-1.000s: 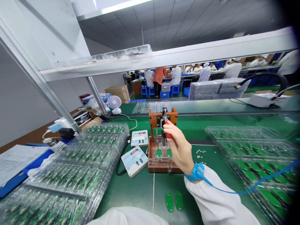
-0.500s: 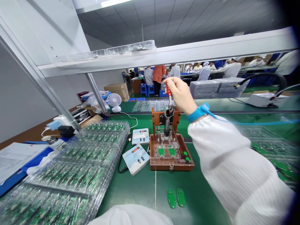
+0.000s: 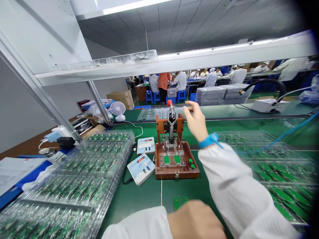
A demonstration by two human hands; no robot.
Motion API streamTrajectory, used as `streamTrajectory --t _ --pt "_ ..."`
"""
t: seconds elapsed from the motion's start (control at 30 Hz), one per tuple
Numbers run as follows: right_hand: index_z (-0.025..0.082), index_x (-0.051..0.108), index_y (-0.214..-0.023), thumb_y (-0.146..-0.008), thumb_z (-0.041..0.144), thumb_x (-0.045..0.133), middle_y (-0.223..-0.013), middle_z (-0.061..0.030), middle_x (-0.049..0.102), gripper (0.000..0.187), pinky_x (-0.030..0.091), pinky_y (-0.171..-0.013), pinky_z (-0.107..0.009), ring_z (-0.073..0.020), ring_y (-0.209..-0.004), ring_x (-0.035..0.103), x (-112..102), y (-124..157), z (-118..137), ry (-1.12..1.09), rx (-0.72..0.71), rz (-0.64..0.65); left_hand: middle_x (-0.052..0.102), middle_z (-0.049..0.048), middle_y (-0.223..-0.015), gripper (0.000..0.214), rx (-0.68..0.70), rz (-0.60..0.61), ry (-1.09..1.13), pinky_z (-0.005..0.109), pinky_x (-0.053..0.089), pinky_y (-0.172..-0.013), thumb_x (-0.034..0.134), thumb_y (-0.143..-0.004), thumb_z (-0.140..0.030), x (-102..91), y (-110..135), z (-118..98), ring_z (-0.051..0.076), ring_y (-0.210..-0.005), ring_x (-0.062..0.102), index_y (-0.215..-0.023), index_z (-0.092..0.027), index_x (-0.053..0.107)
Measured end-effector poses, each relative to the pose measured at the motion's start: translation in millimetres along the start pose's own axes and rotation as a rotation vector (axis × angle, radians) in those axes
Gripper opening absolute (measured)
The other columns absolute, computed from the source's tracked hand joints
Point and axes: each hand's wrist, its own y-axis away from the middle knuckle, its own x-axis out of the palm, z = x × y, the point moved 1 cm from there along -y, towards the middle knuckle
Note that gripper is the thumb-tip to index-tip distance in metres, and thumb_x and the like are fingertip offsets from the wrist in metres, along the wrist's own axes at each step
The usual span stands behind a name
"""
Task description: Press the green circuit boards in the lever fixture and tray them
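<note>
Red-knobbed lever (image 3: 170, 103) upright at the centre of the bench, on the orange-brown back post of the wooden test fixture (image 3: 185, 171), knob at twelve o'clock above its black clamp. Right hand (image 3: 196, 121) at three o'clock of that knob, just beside it yet apart, fingers loosely spread and somewhat blurred, gripping nothing. Blue wrist strap (image 3: 208, 140) round the wrist at five o'clock of the hand, with a blue cord (image 3: 291, 131) off toward three o'clock. Under the clear press plate at six o'clock of the lever, two seated green boards (image 3: 166, 159) side by side in the fixture, and two green buttons (image 3: 190, 161) at three o'clock of them on the fixture's deck. Left hand (image 3: 196, 220) low at six o'clock of the fixture, seen from the back and blurred, over a loose pair of green boards (image 3: 176, 203) flat on the green mat (image 3: 144, 199); fingers hidden, so no telling whether closed on anything. At nine o'clock of the fixture, two white meters (image 3: 141, 167) with red digits, one behind the other. Further toward nine o'clock, stacked clear trays (image 3: 82, 172) full of boards; at three o'clock, flat clear trays (image 3: 274, 166) of green boards. Small white fan (image 3: 117, 109) at ten o'clock, far back. Other people in white coats at twelve o'clock, beyond the shelf rail (image 3: 174, 61).
</note>
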Motion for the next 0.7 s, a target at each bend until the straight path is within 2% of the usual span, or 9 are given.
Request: streamTrajectory --t 0.03,0.1,0.13,0.2,0.27,0.33,0.53,0.63,0.7 --pt "0.020 0.062 -0.124 -0.100 0.048 0.048 -0.107 -0.0091 0.071 0.038 0.047 -0.090 -0.040 -0.0251 -0.101 0.063 -7.5 22.7 -10.2 0.012 0.006 -0.038 0.065 0.0106 -0.083 0.029 -0.070 -0.120 -0.056 0.047 0.048 -0.077 0.049 -0.099 -0.040 -16.4 5.3 8.4 0.028 -0.083 0.062 -0.079 -0.025 0.064" --pt "0.020 0.066 -0.112 -0.100 0.048 0.050 -0.102 -0.0103 0.071 0.034 0.049 -0.084 -0.041 -0.0261 -0.095 0.063 -16.3 70.6 -30.7 0.045 0.023 -0.028 0.062 0.0082 -0.074 0.030 -0.282 -0.557 -0.203 0.044 0.045 -0.074 0.046 -0.099 -0.035 -51.8 20.7 27.3 0.024 -0.075 0.057 -0.073 -0.022 0.056" --pt "0.020 0.069 -0.104 -0.099 0.048 0.053 -0.097 -0.0097 0.072 0.032 0.050 -0.083 -0.042 -0.0264 -0.091 0.063 -17.1 93.5 -39.4 0.063 0.019 0.018 0.061 0.0070 -0.074 0.030 -0.389 -0.715 -0.229 0.041 0.045 -0.074 0.044 -0.100 -0.030 -67.0 29.2 37.0 0.023 -0.075 0.056 -0.073 -0.021 0.054" --pt "0.023 0.074 -0.097 -0.099 0.047 0.054 -0.097 -0.0094 0.074 0.032 0.051 -0.087 -0.046 -0.0280 -0.094 0.064 -13.4 132.3 -51.2 0.097 -0.004 0.125 0.064 0.0075 -0.088 0.022 -0.551 -0.877 -0.244 0.040 0.047 -0.080 0.046 -0.101 -0.027 -88.4 43.3 55.9 0.023 -0.088 0.058 -0.086 -0.019 0.059" --pt "0.026 0.078 -0.104 -0.100 0.047 0.054 -0.107 -0.0101 0.074 0.032 0.050 -0.092 -0.051 -0.0310 -0.105 0.062 -5.9 157.7 -55.8 0.132 -0.019 0.201 0.064 0.0103 -0.113 0.020 -0.653 -0.887 -0.243 0.045 0.048 -0.096 0.051 -0.101 -0.028 -96.9 51.2 72.2 0.026 -0.109 0.057 -0.114 -0.019 0.063" --pt "0.028 0.078 -0.112 -0.100 0.048 0.056 -0.117 -0.0112 0.073 0.032 0.050 -0.095 -0.056 -0.0336 -0.113 0.059 1.5 169.8 -55.2 0.163 -0.020 0.242 0.058 0.0118 -0.131 0.034 -0.709 -0.846 -0.253 0.050 0.043 -0.108 0.053 -0.102 -0.031 -95.7 53.3 83.7 0.029 -0.124 0.051 -0.134 -0.020 0.057" --pt "0.026 0.078 -0.104 -0.099 0.047 0.059 -0.125 -0.0127 0.071 0.029 0.048 -0.101 -0.061 -0.0366 -0.121 0.056 7.2 168.3 -48.1 0.115 0.022 0.303 0.057 0.0107 -0.134 0.026 -0.706 -0.877 -0.244 0.051 0.038 -0.113 0.055 -0.100 -0.026 -86.9 48.3 88.9 0.030 -0.131 0.047 -0.125 -0.022 0.062" --pt "0.025 0.076 -0.112 -0.098 0.042 0.060 -0.119 -0.0099 0.074 0.027 0.050 -0.103 -0.055 -0.0322 -0.116 0.062 2.8 169.5 -47.7 0.001 0.078 0.330 0.064 0.0092 -0.125 0.023 -0.686 -0.970 -0.164 0.050 0.041 -0.108 0.054 -0.100 -0.026 -86.2 49.1 83.7 0.029 -0.123 0.054 -0.121 -0.024 0.063" --pt "0.023 0.075 -0.115 -0.097 0.040 0.060 -0.107 -0.0092 0.077 0.029 0.056 -0.091 -0.046 -0.0270 -0.097 0.070 -2.0 173.2 -48.7 -0.074 0.154 0.339 0.067 0.0087 -0.117 0.021 -0.704 -1.025 -0.106 0.050 0.043 -0.104 0.055 -0.100 -0.030 -83.3 50.4 78.9 0.029 -0.115 0.058 -0.119 -0.023 0.063"
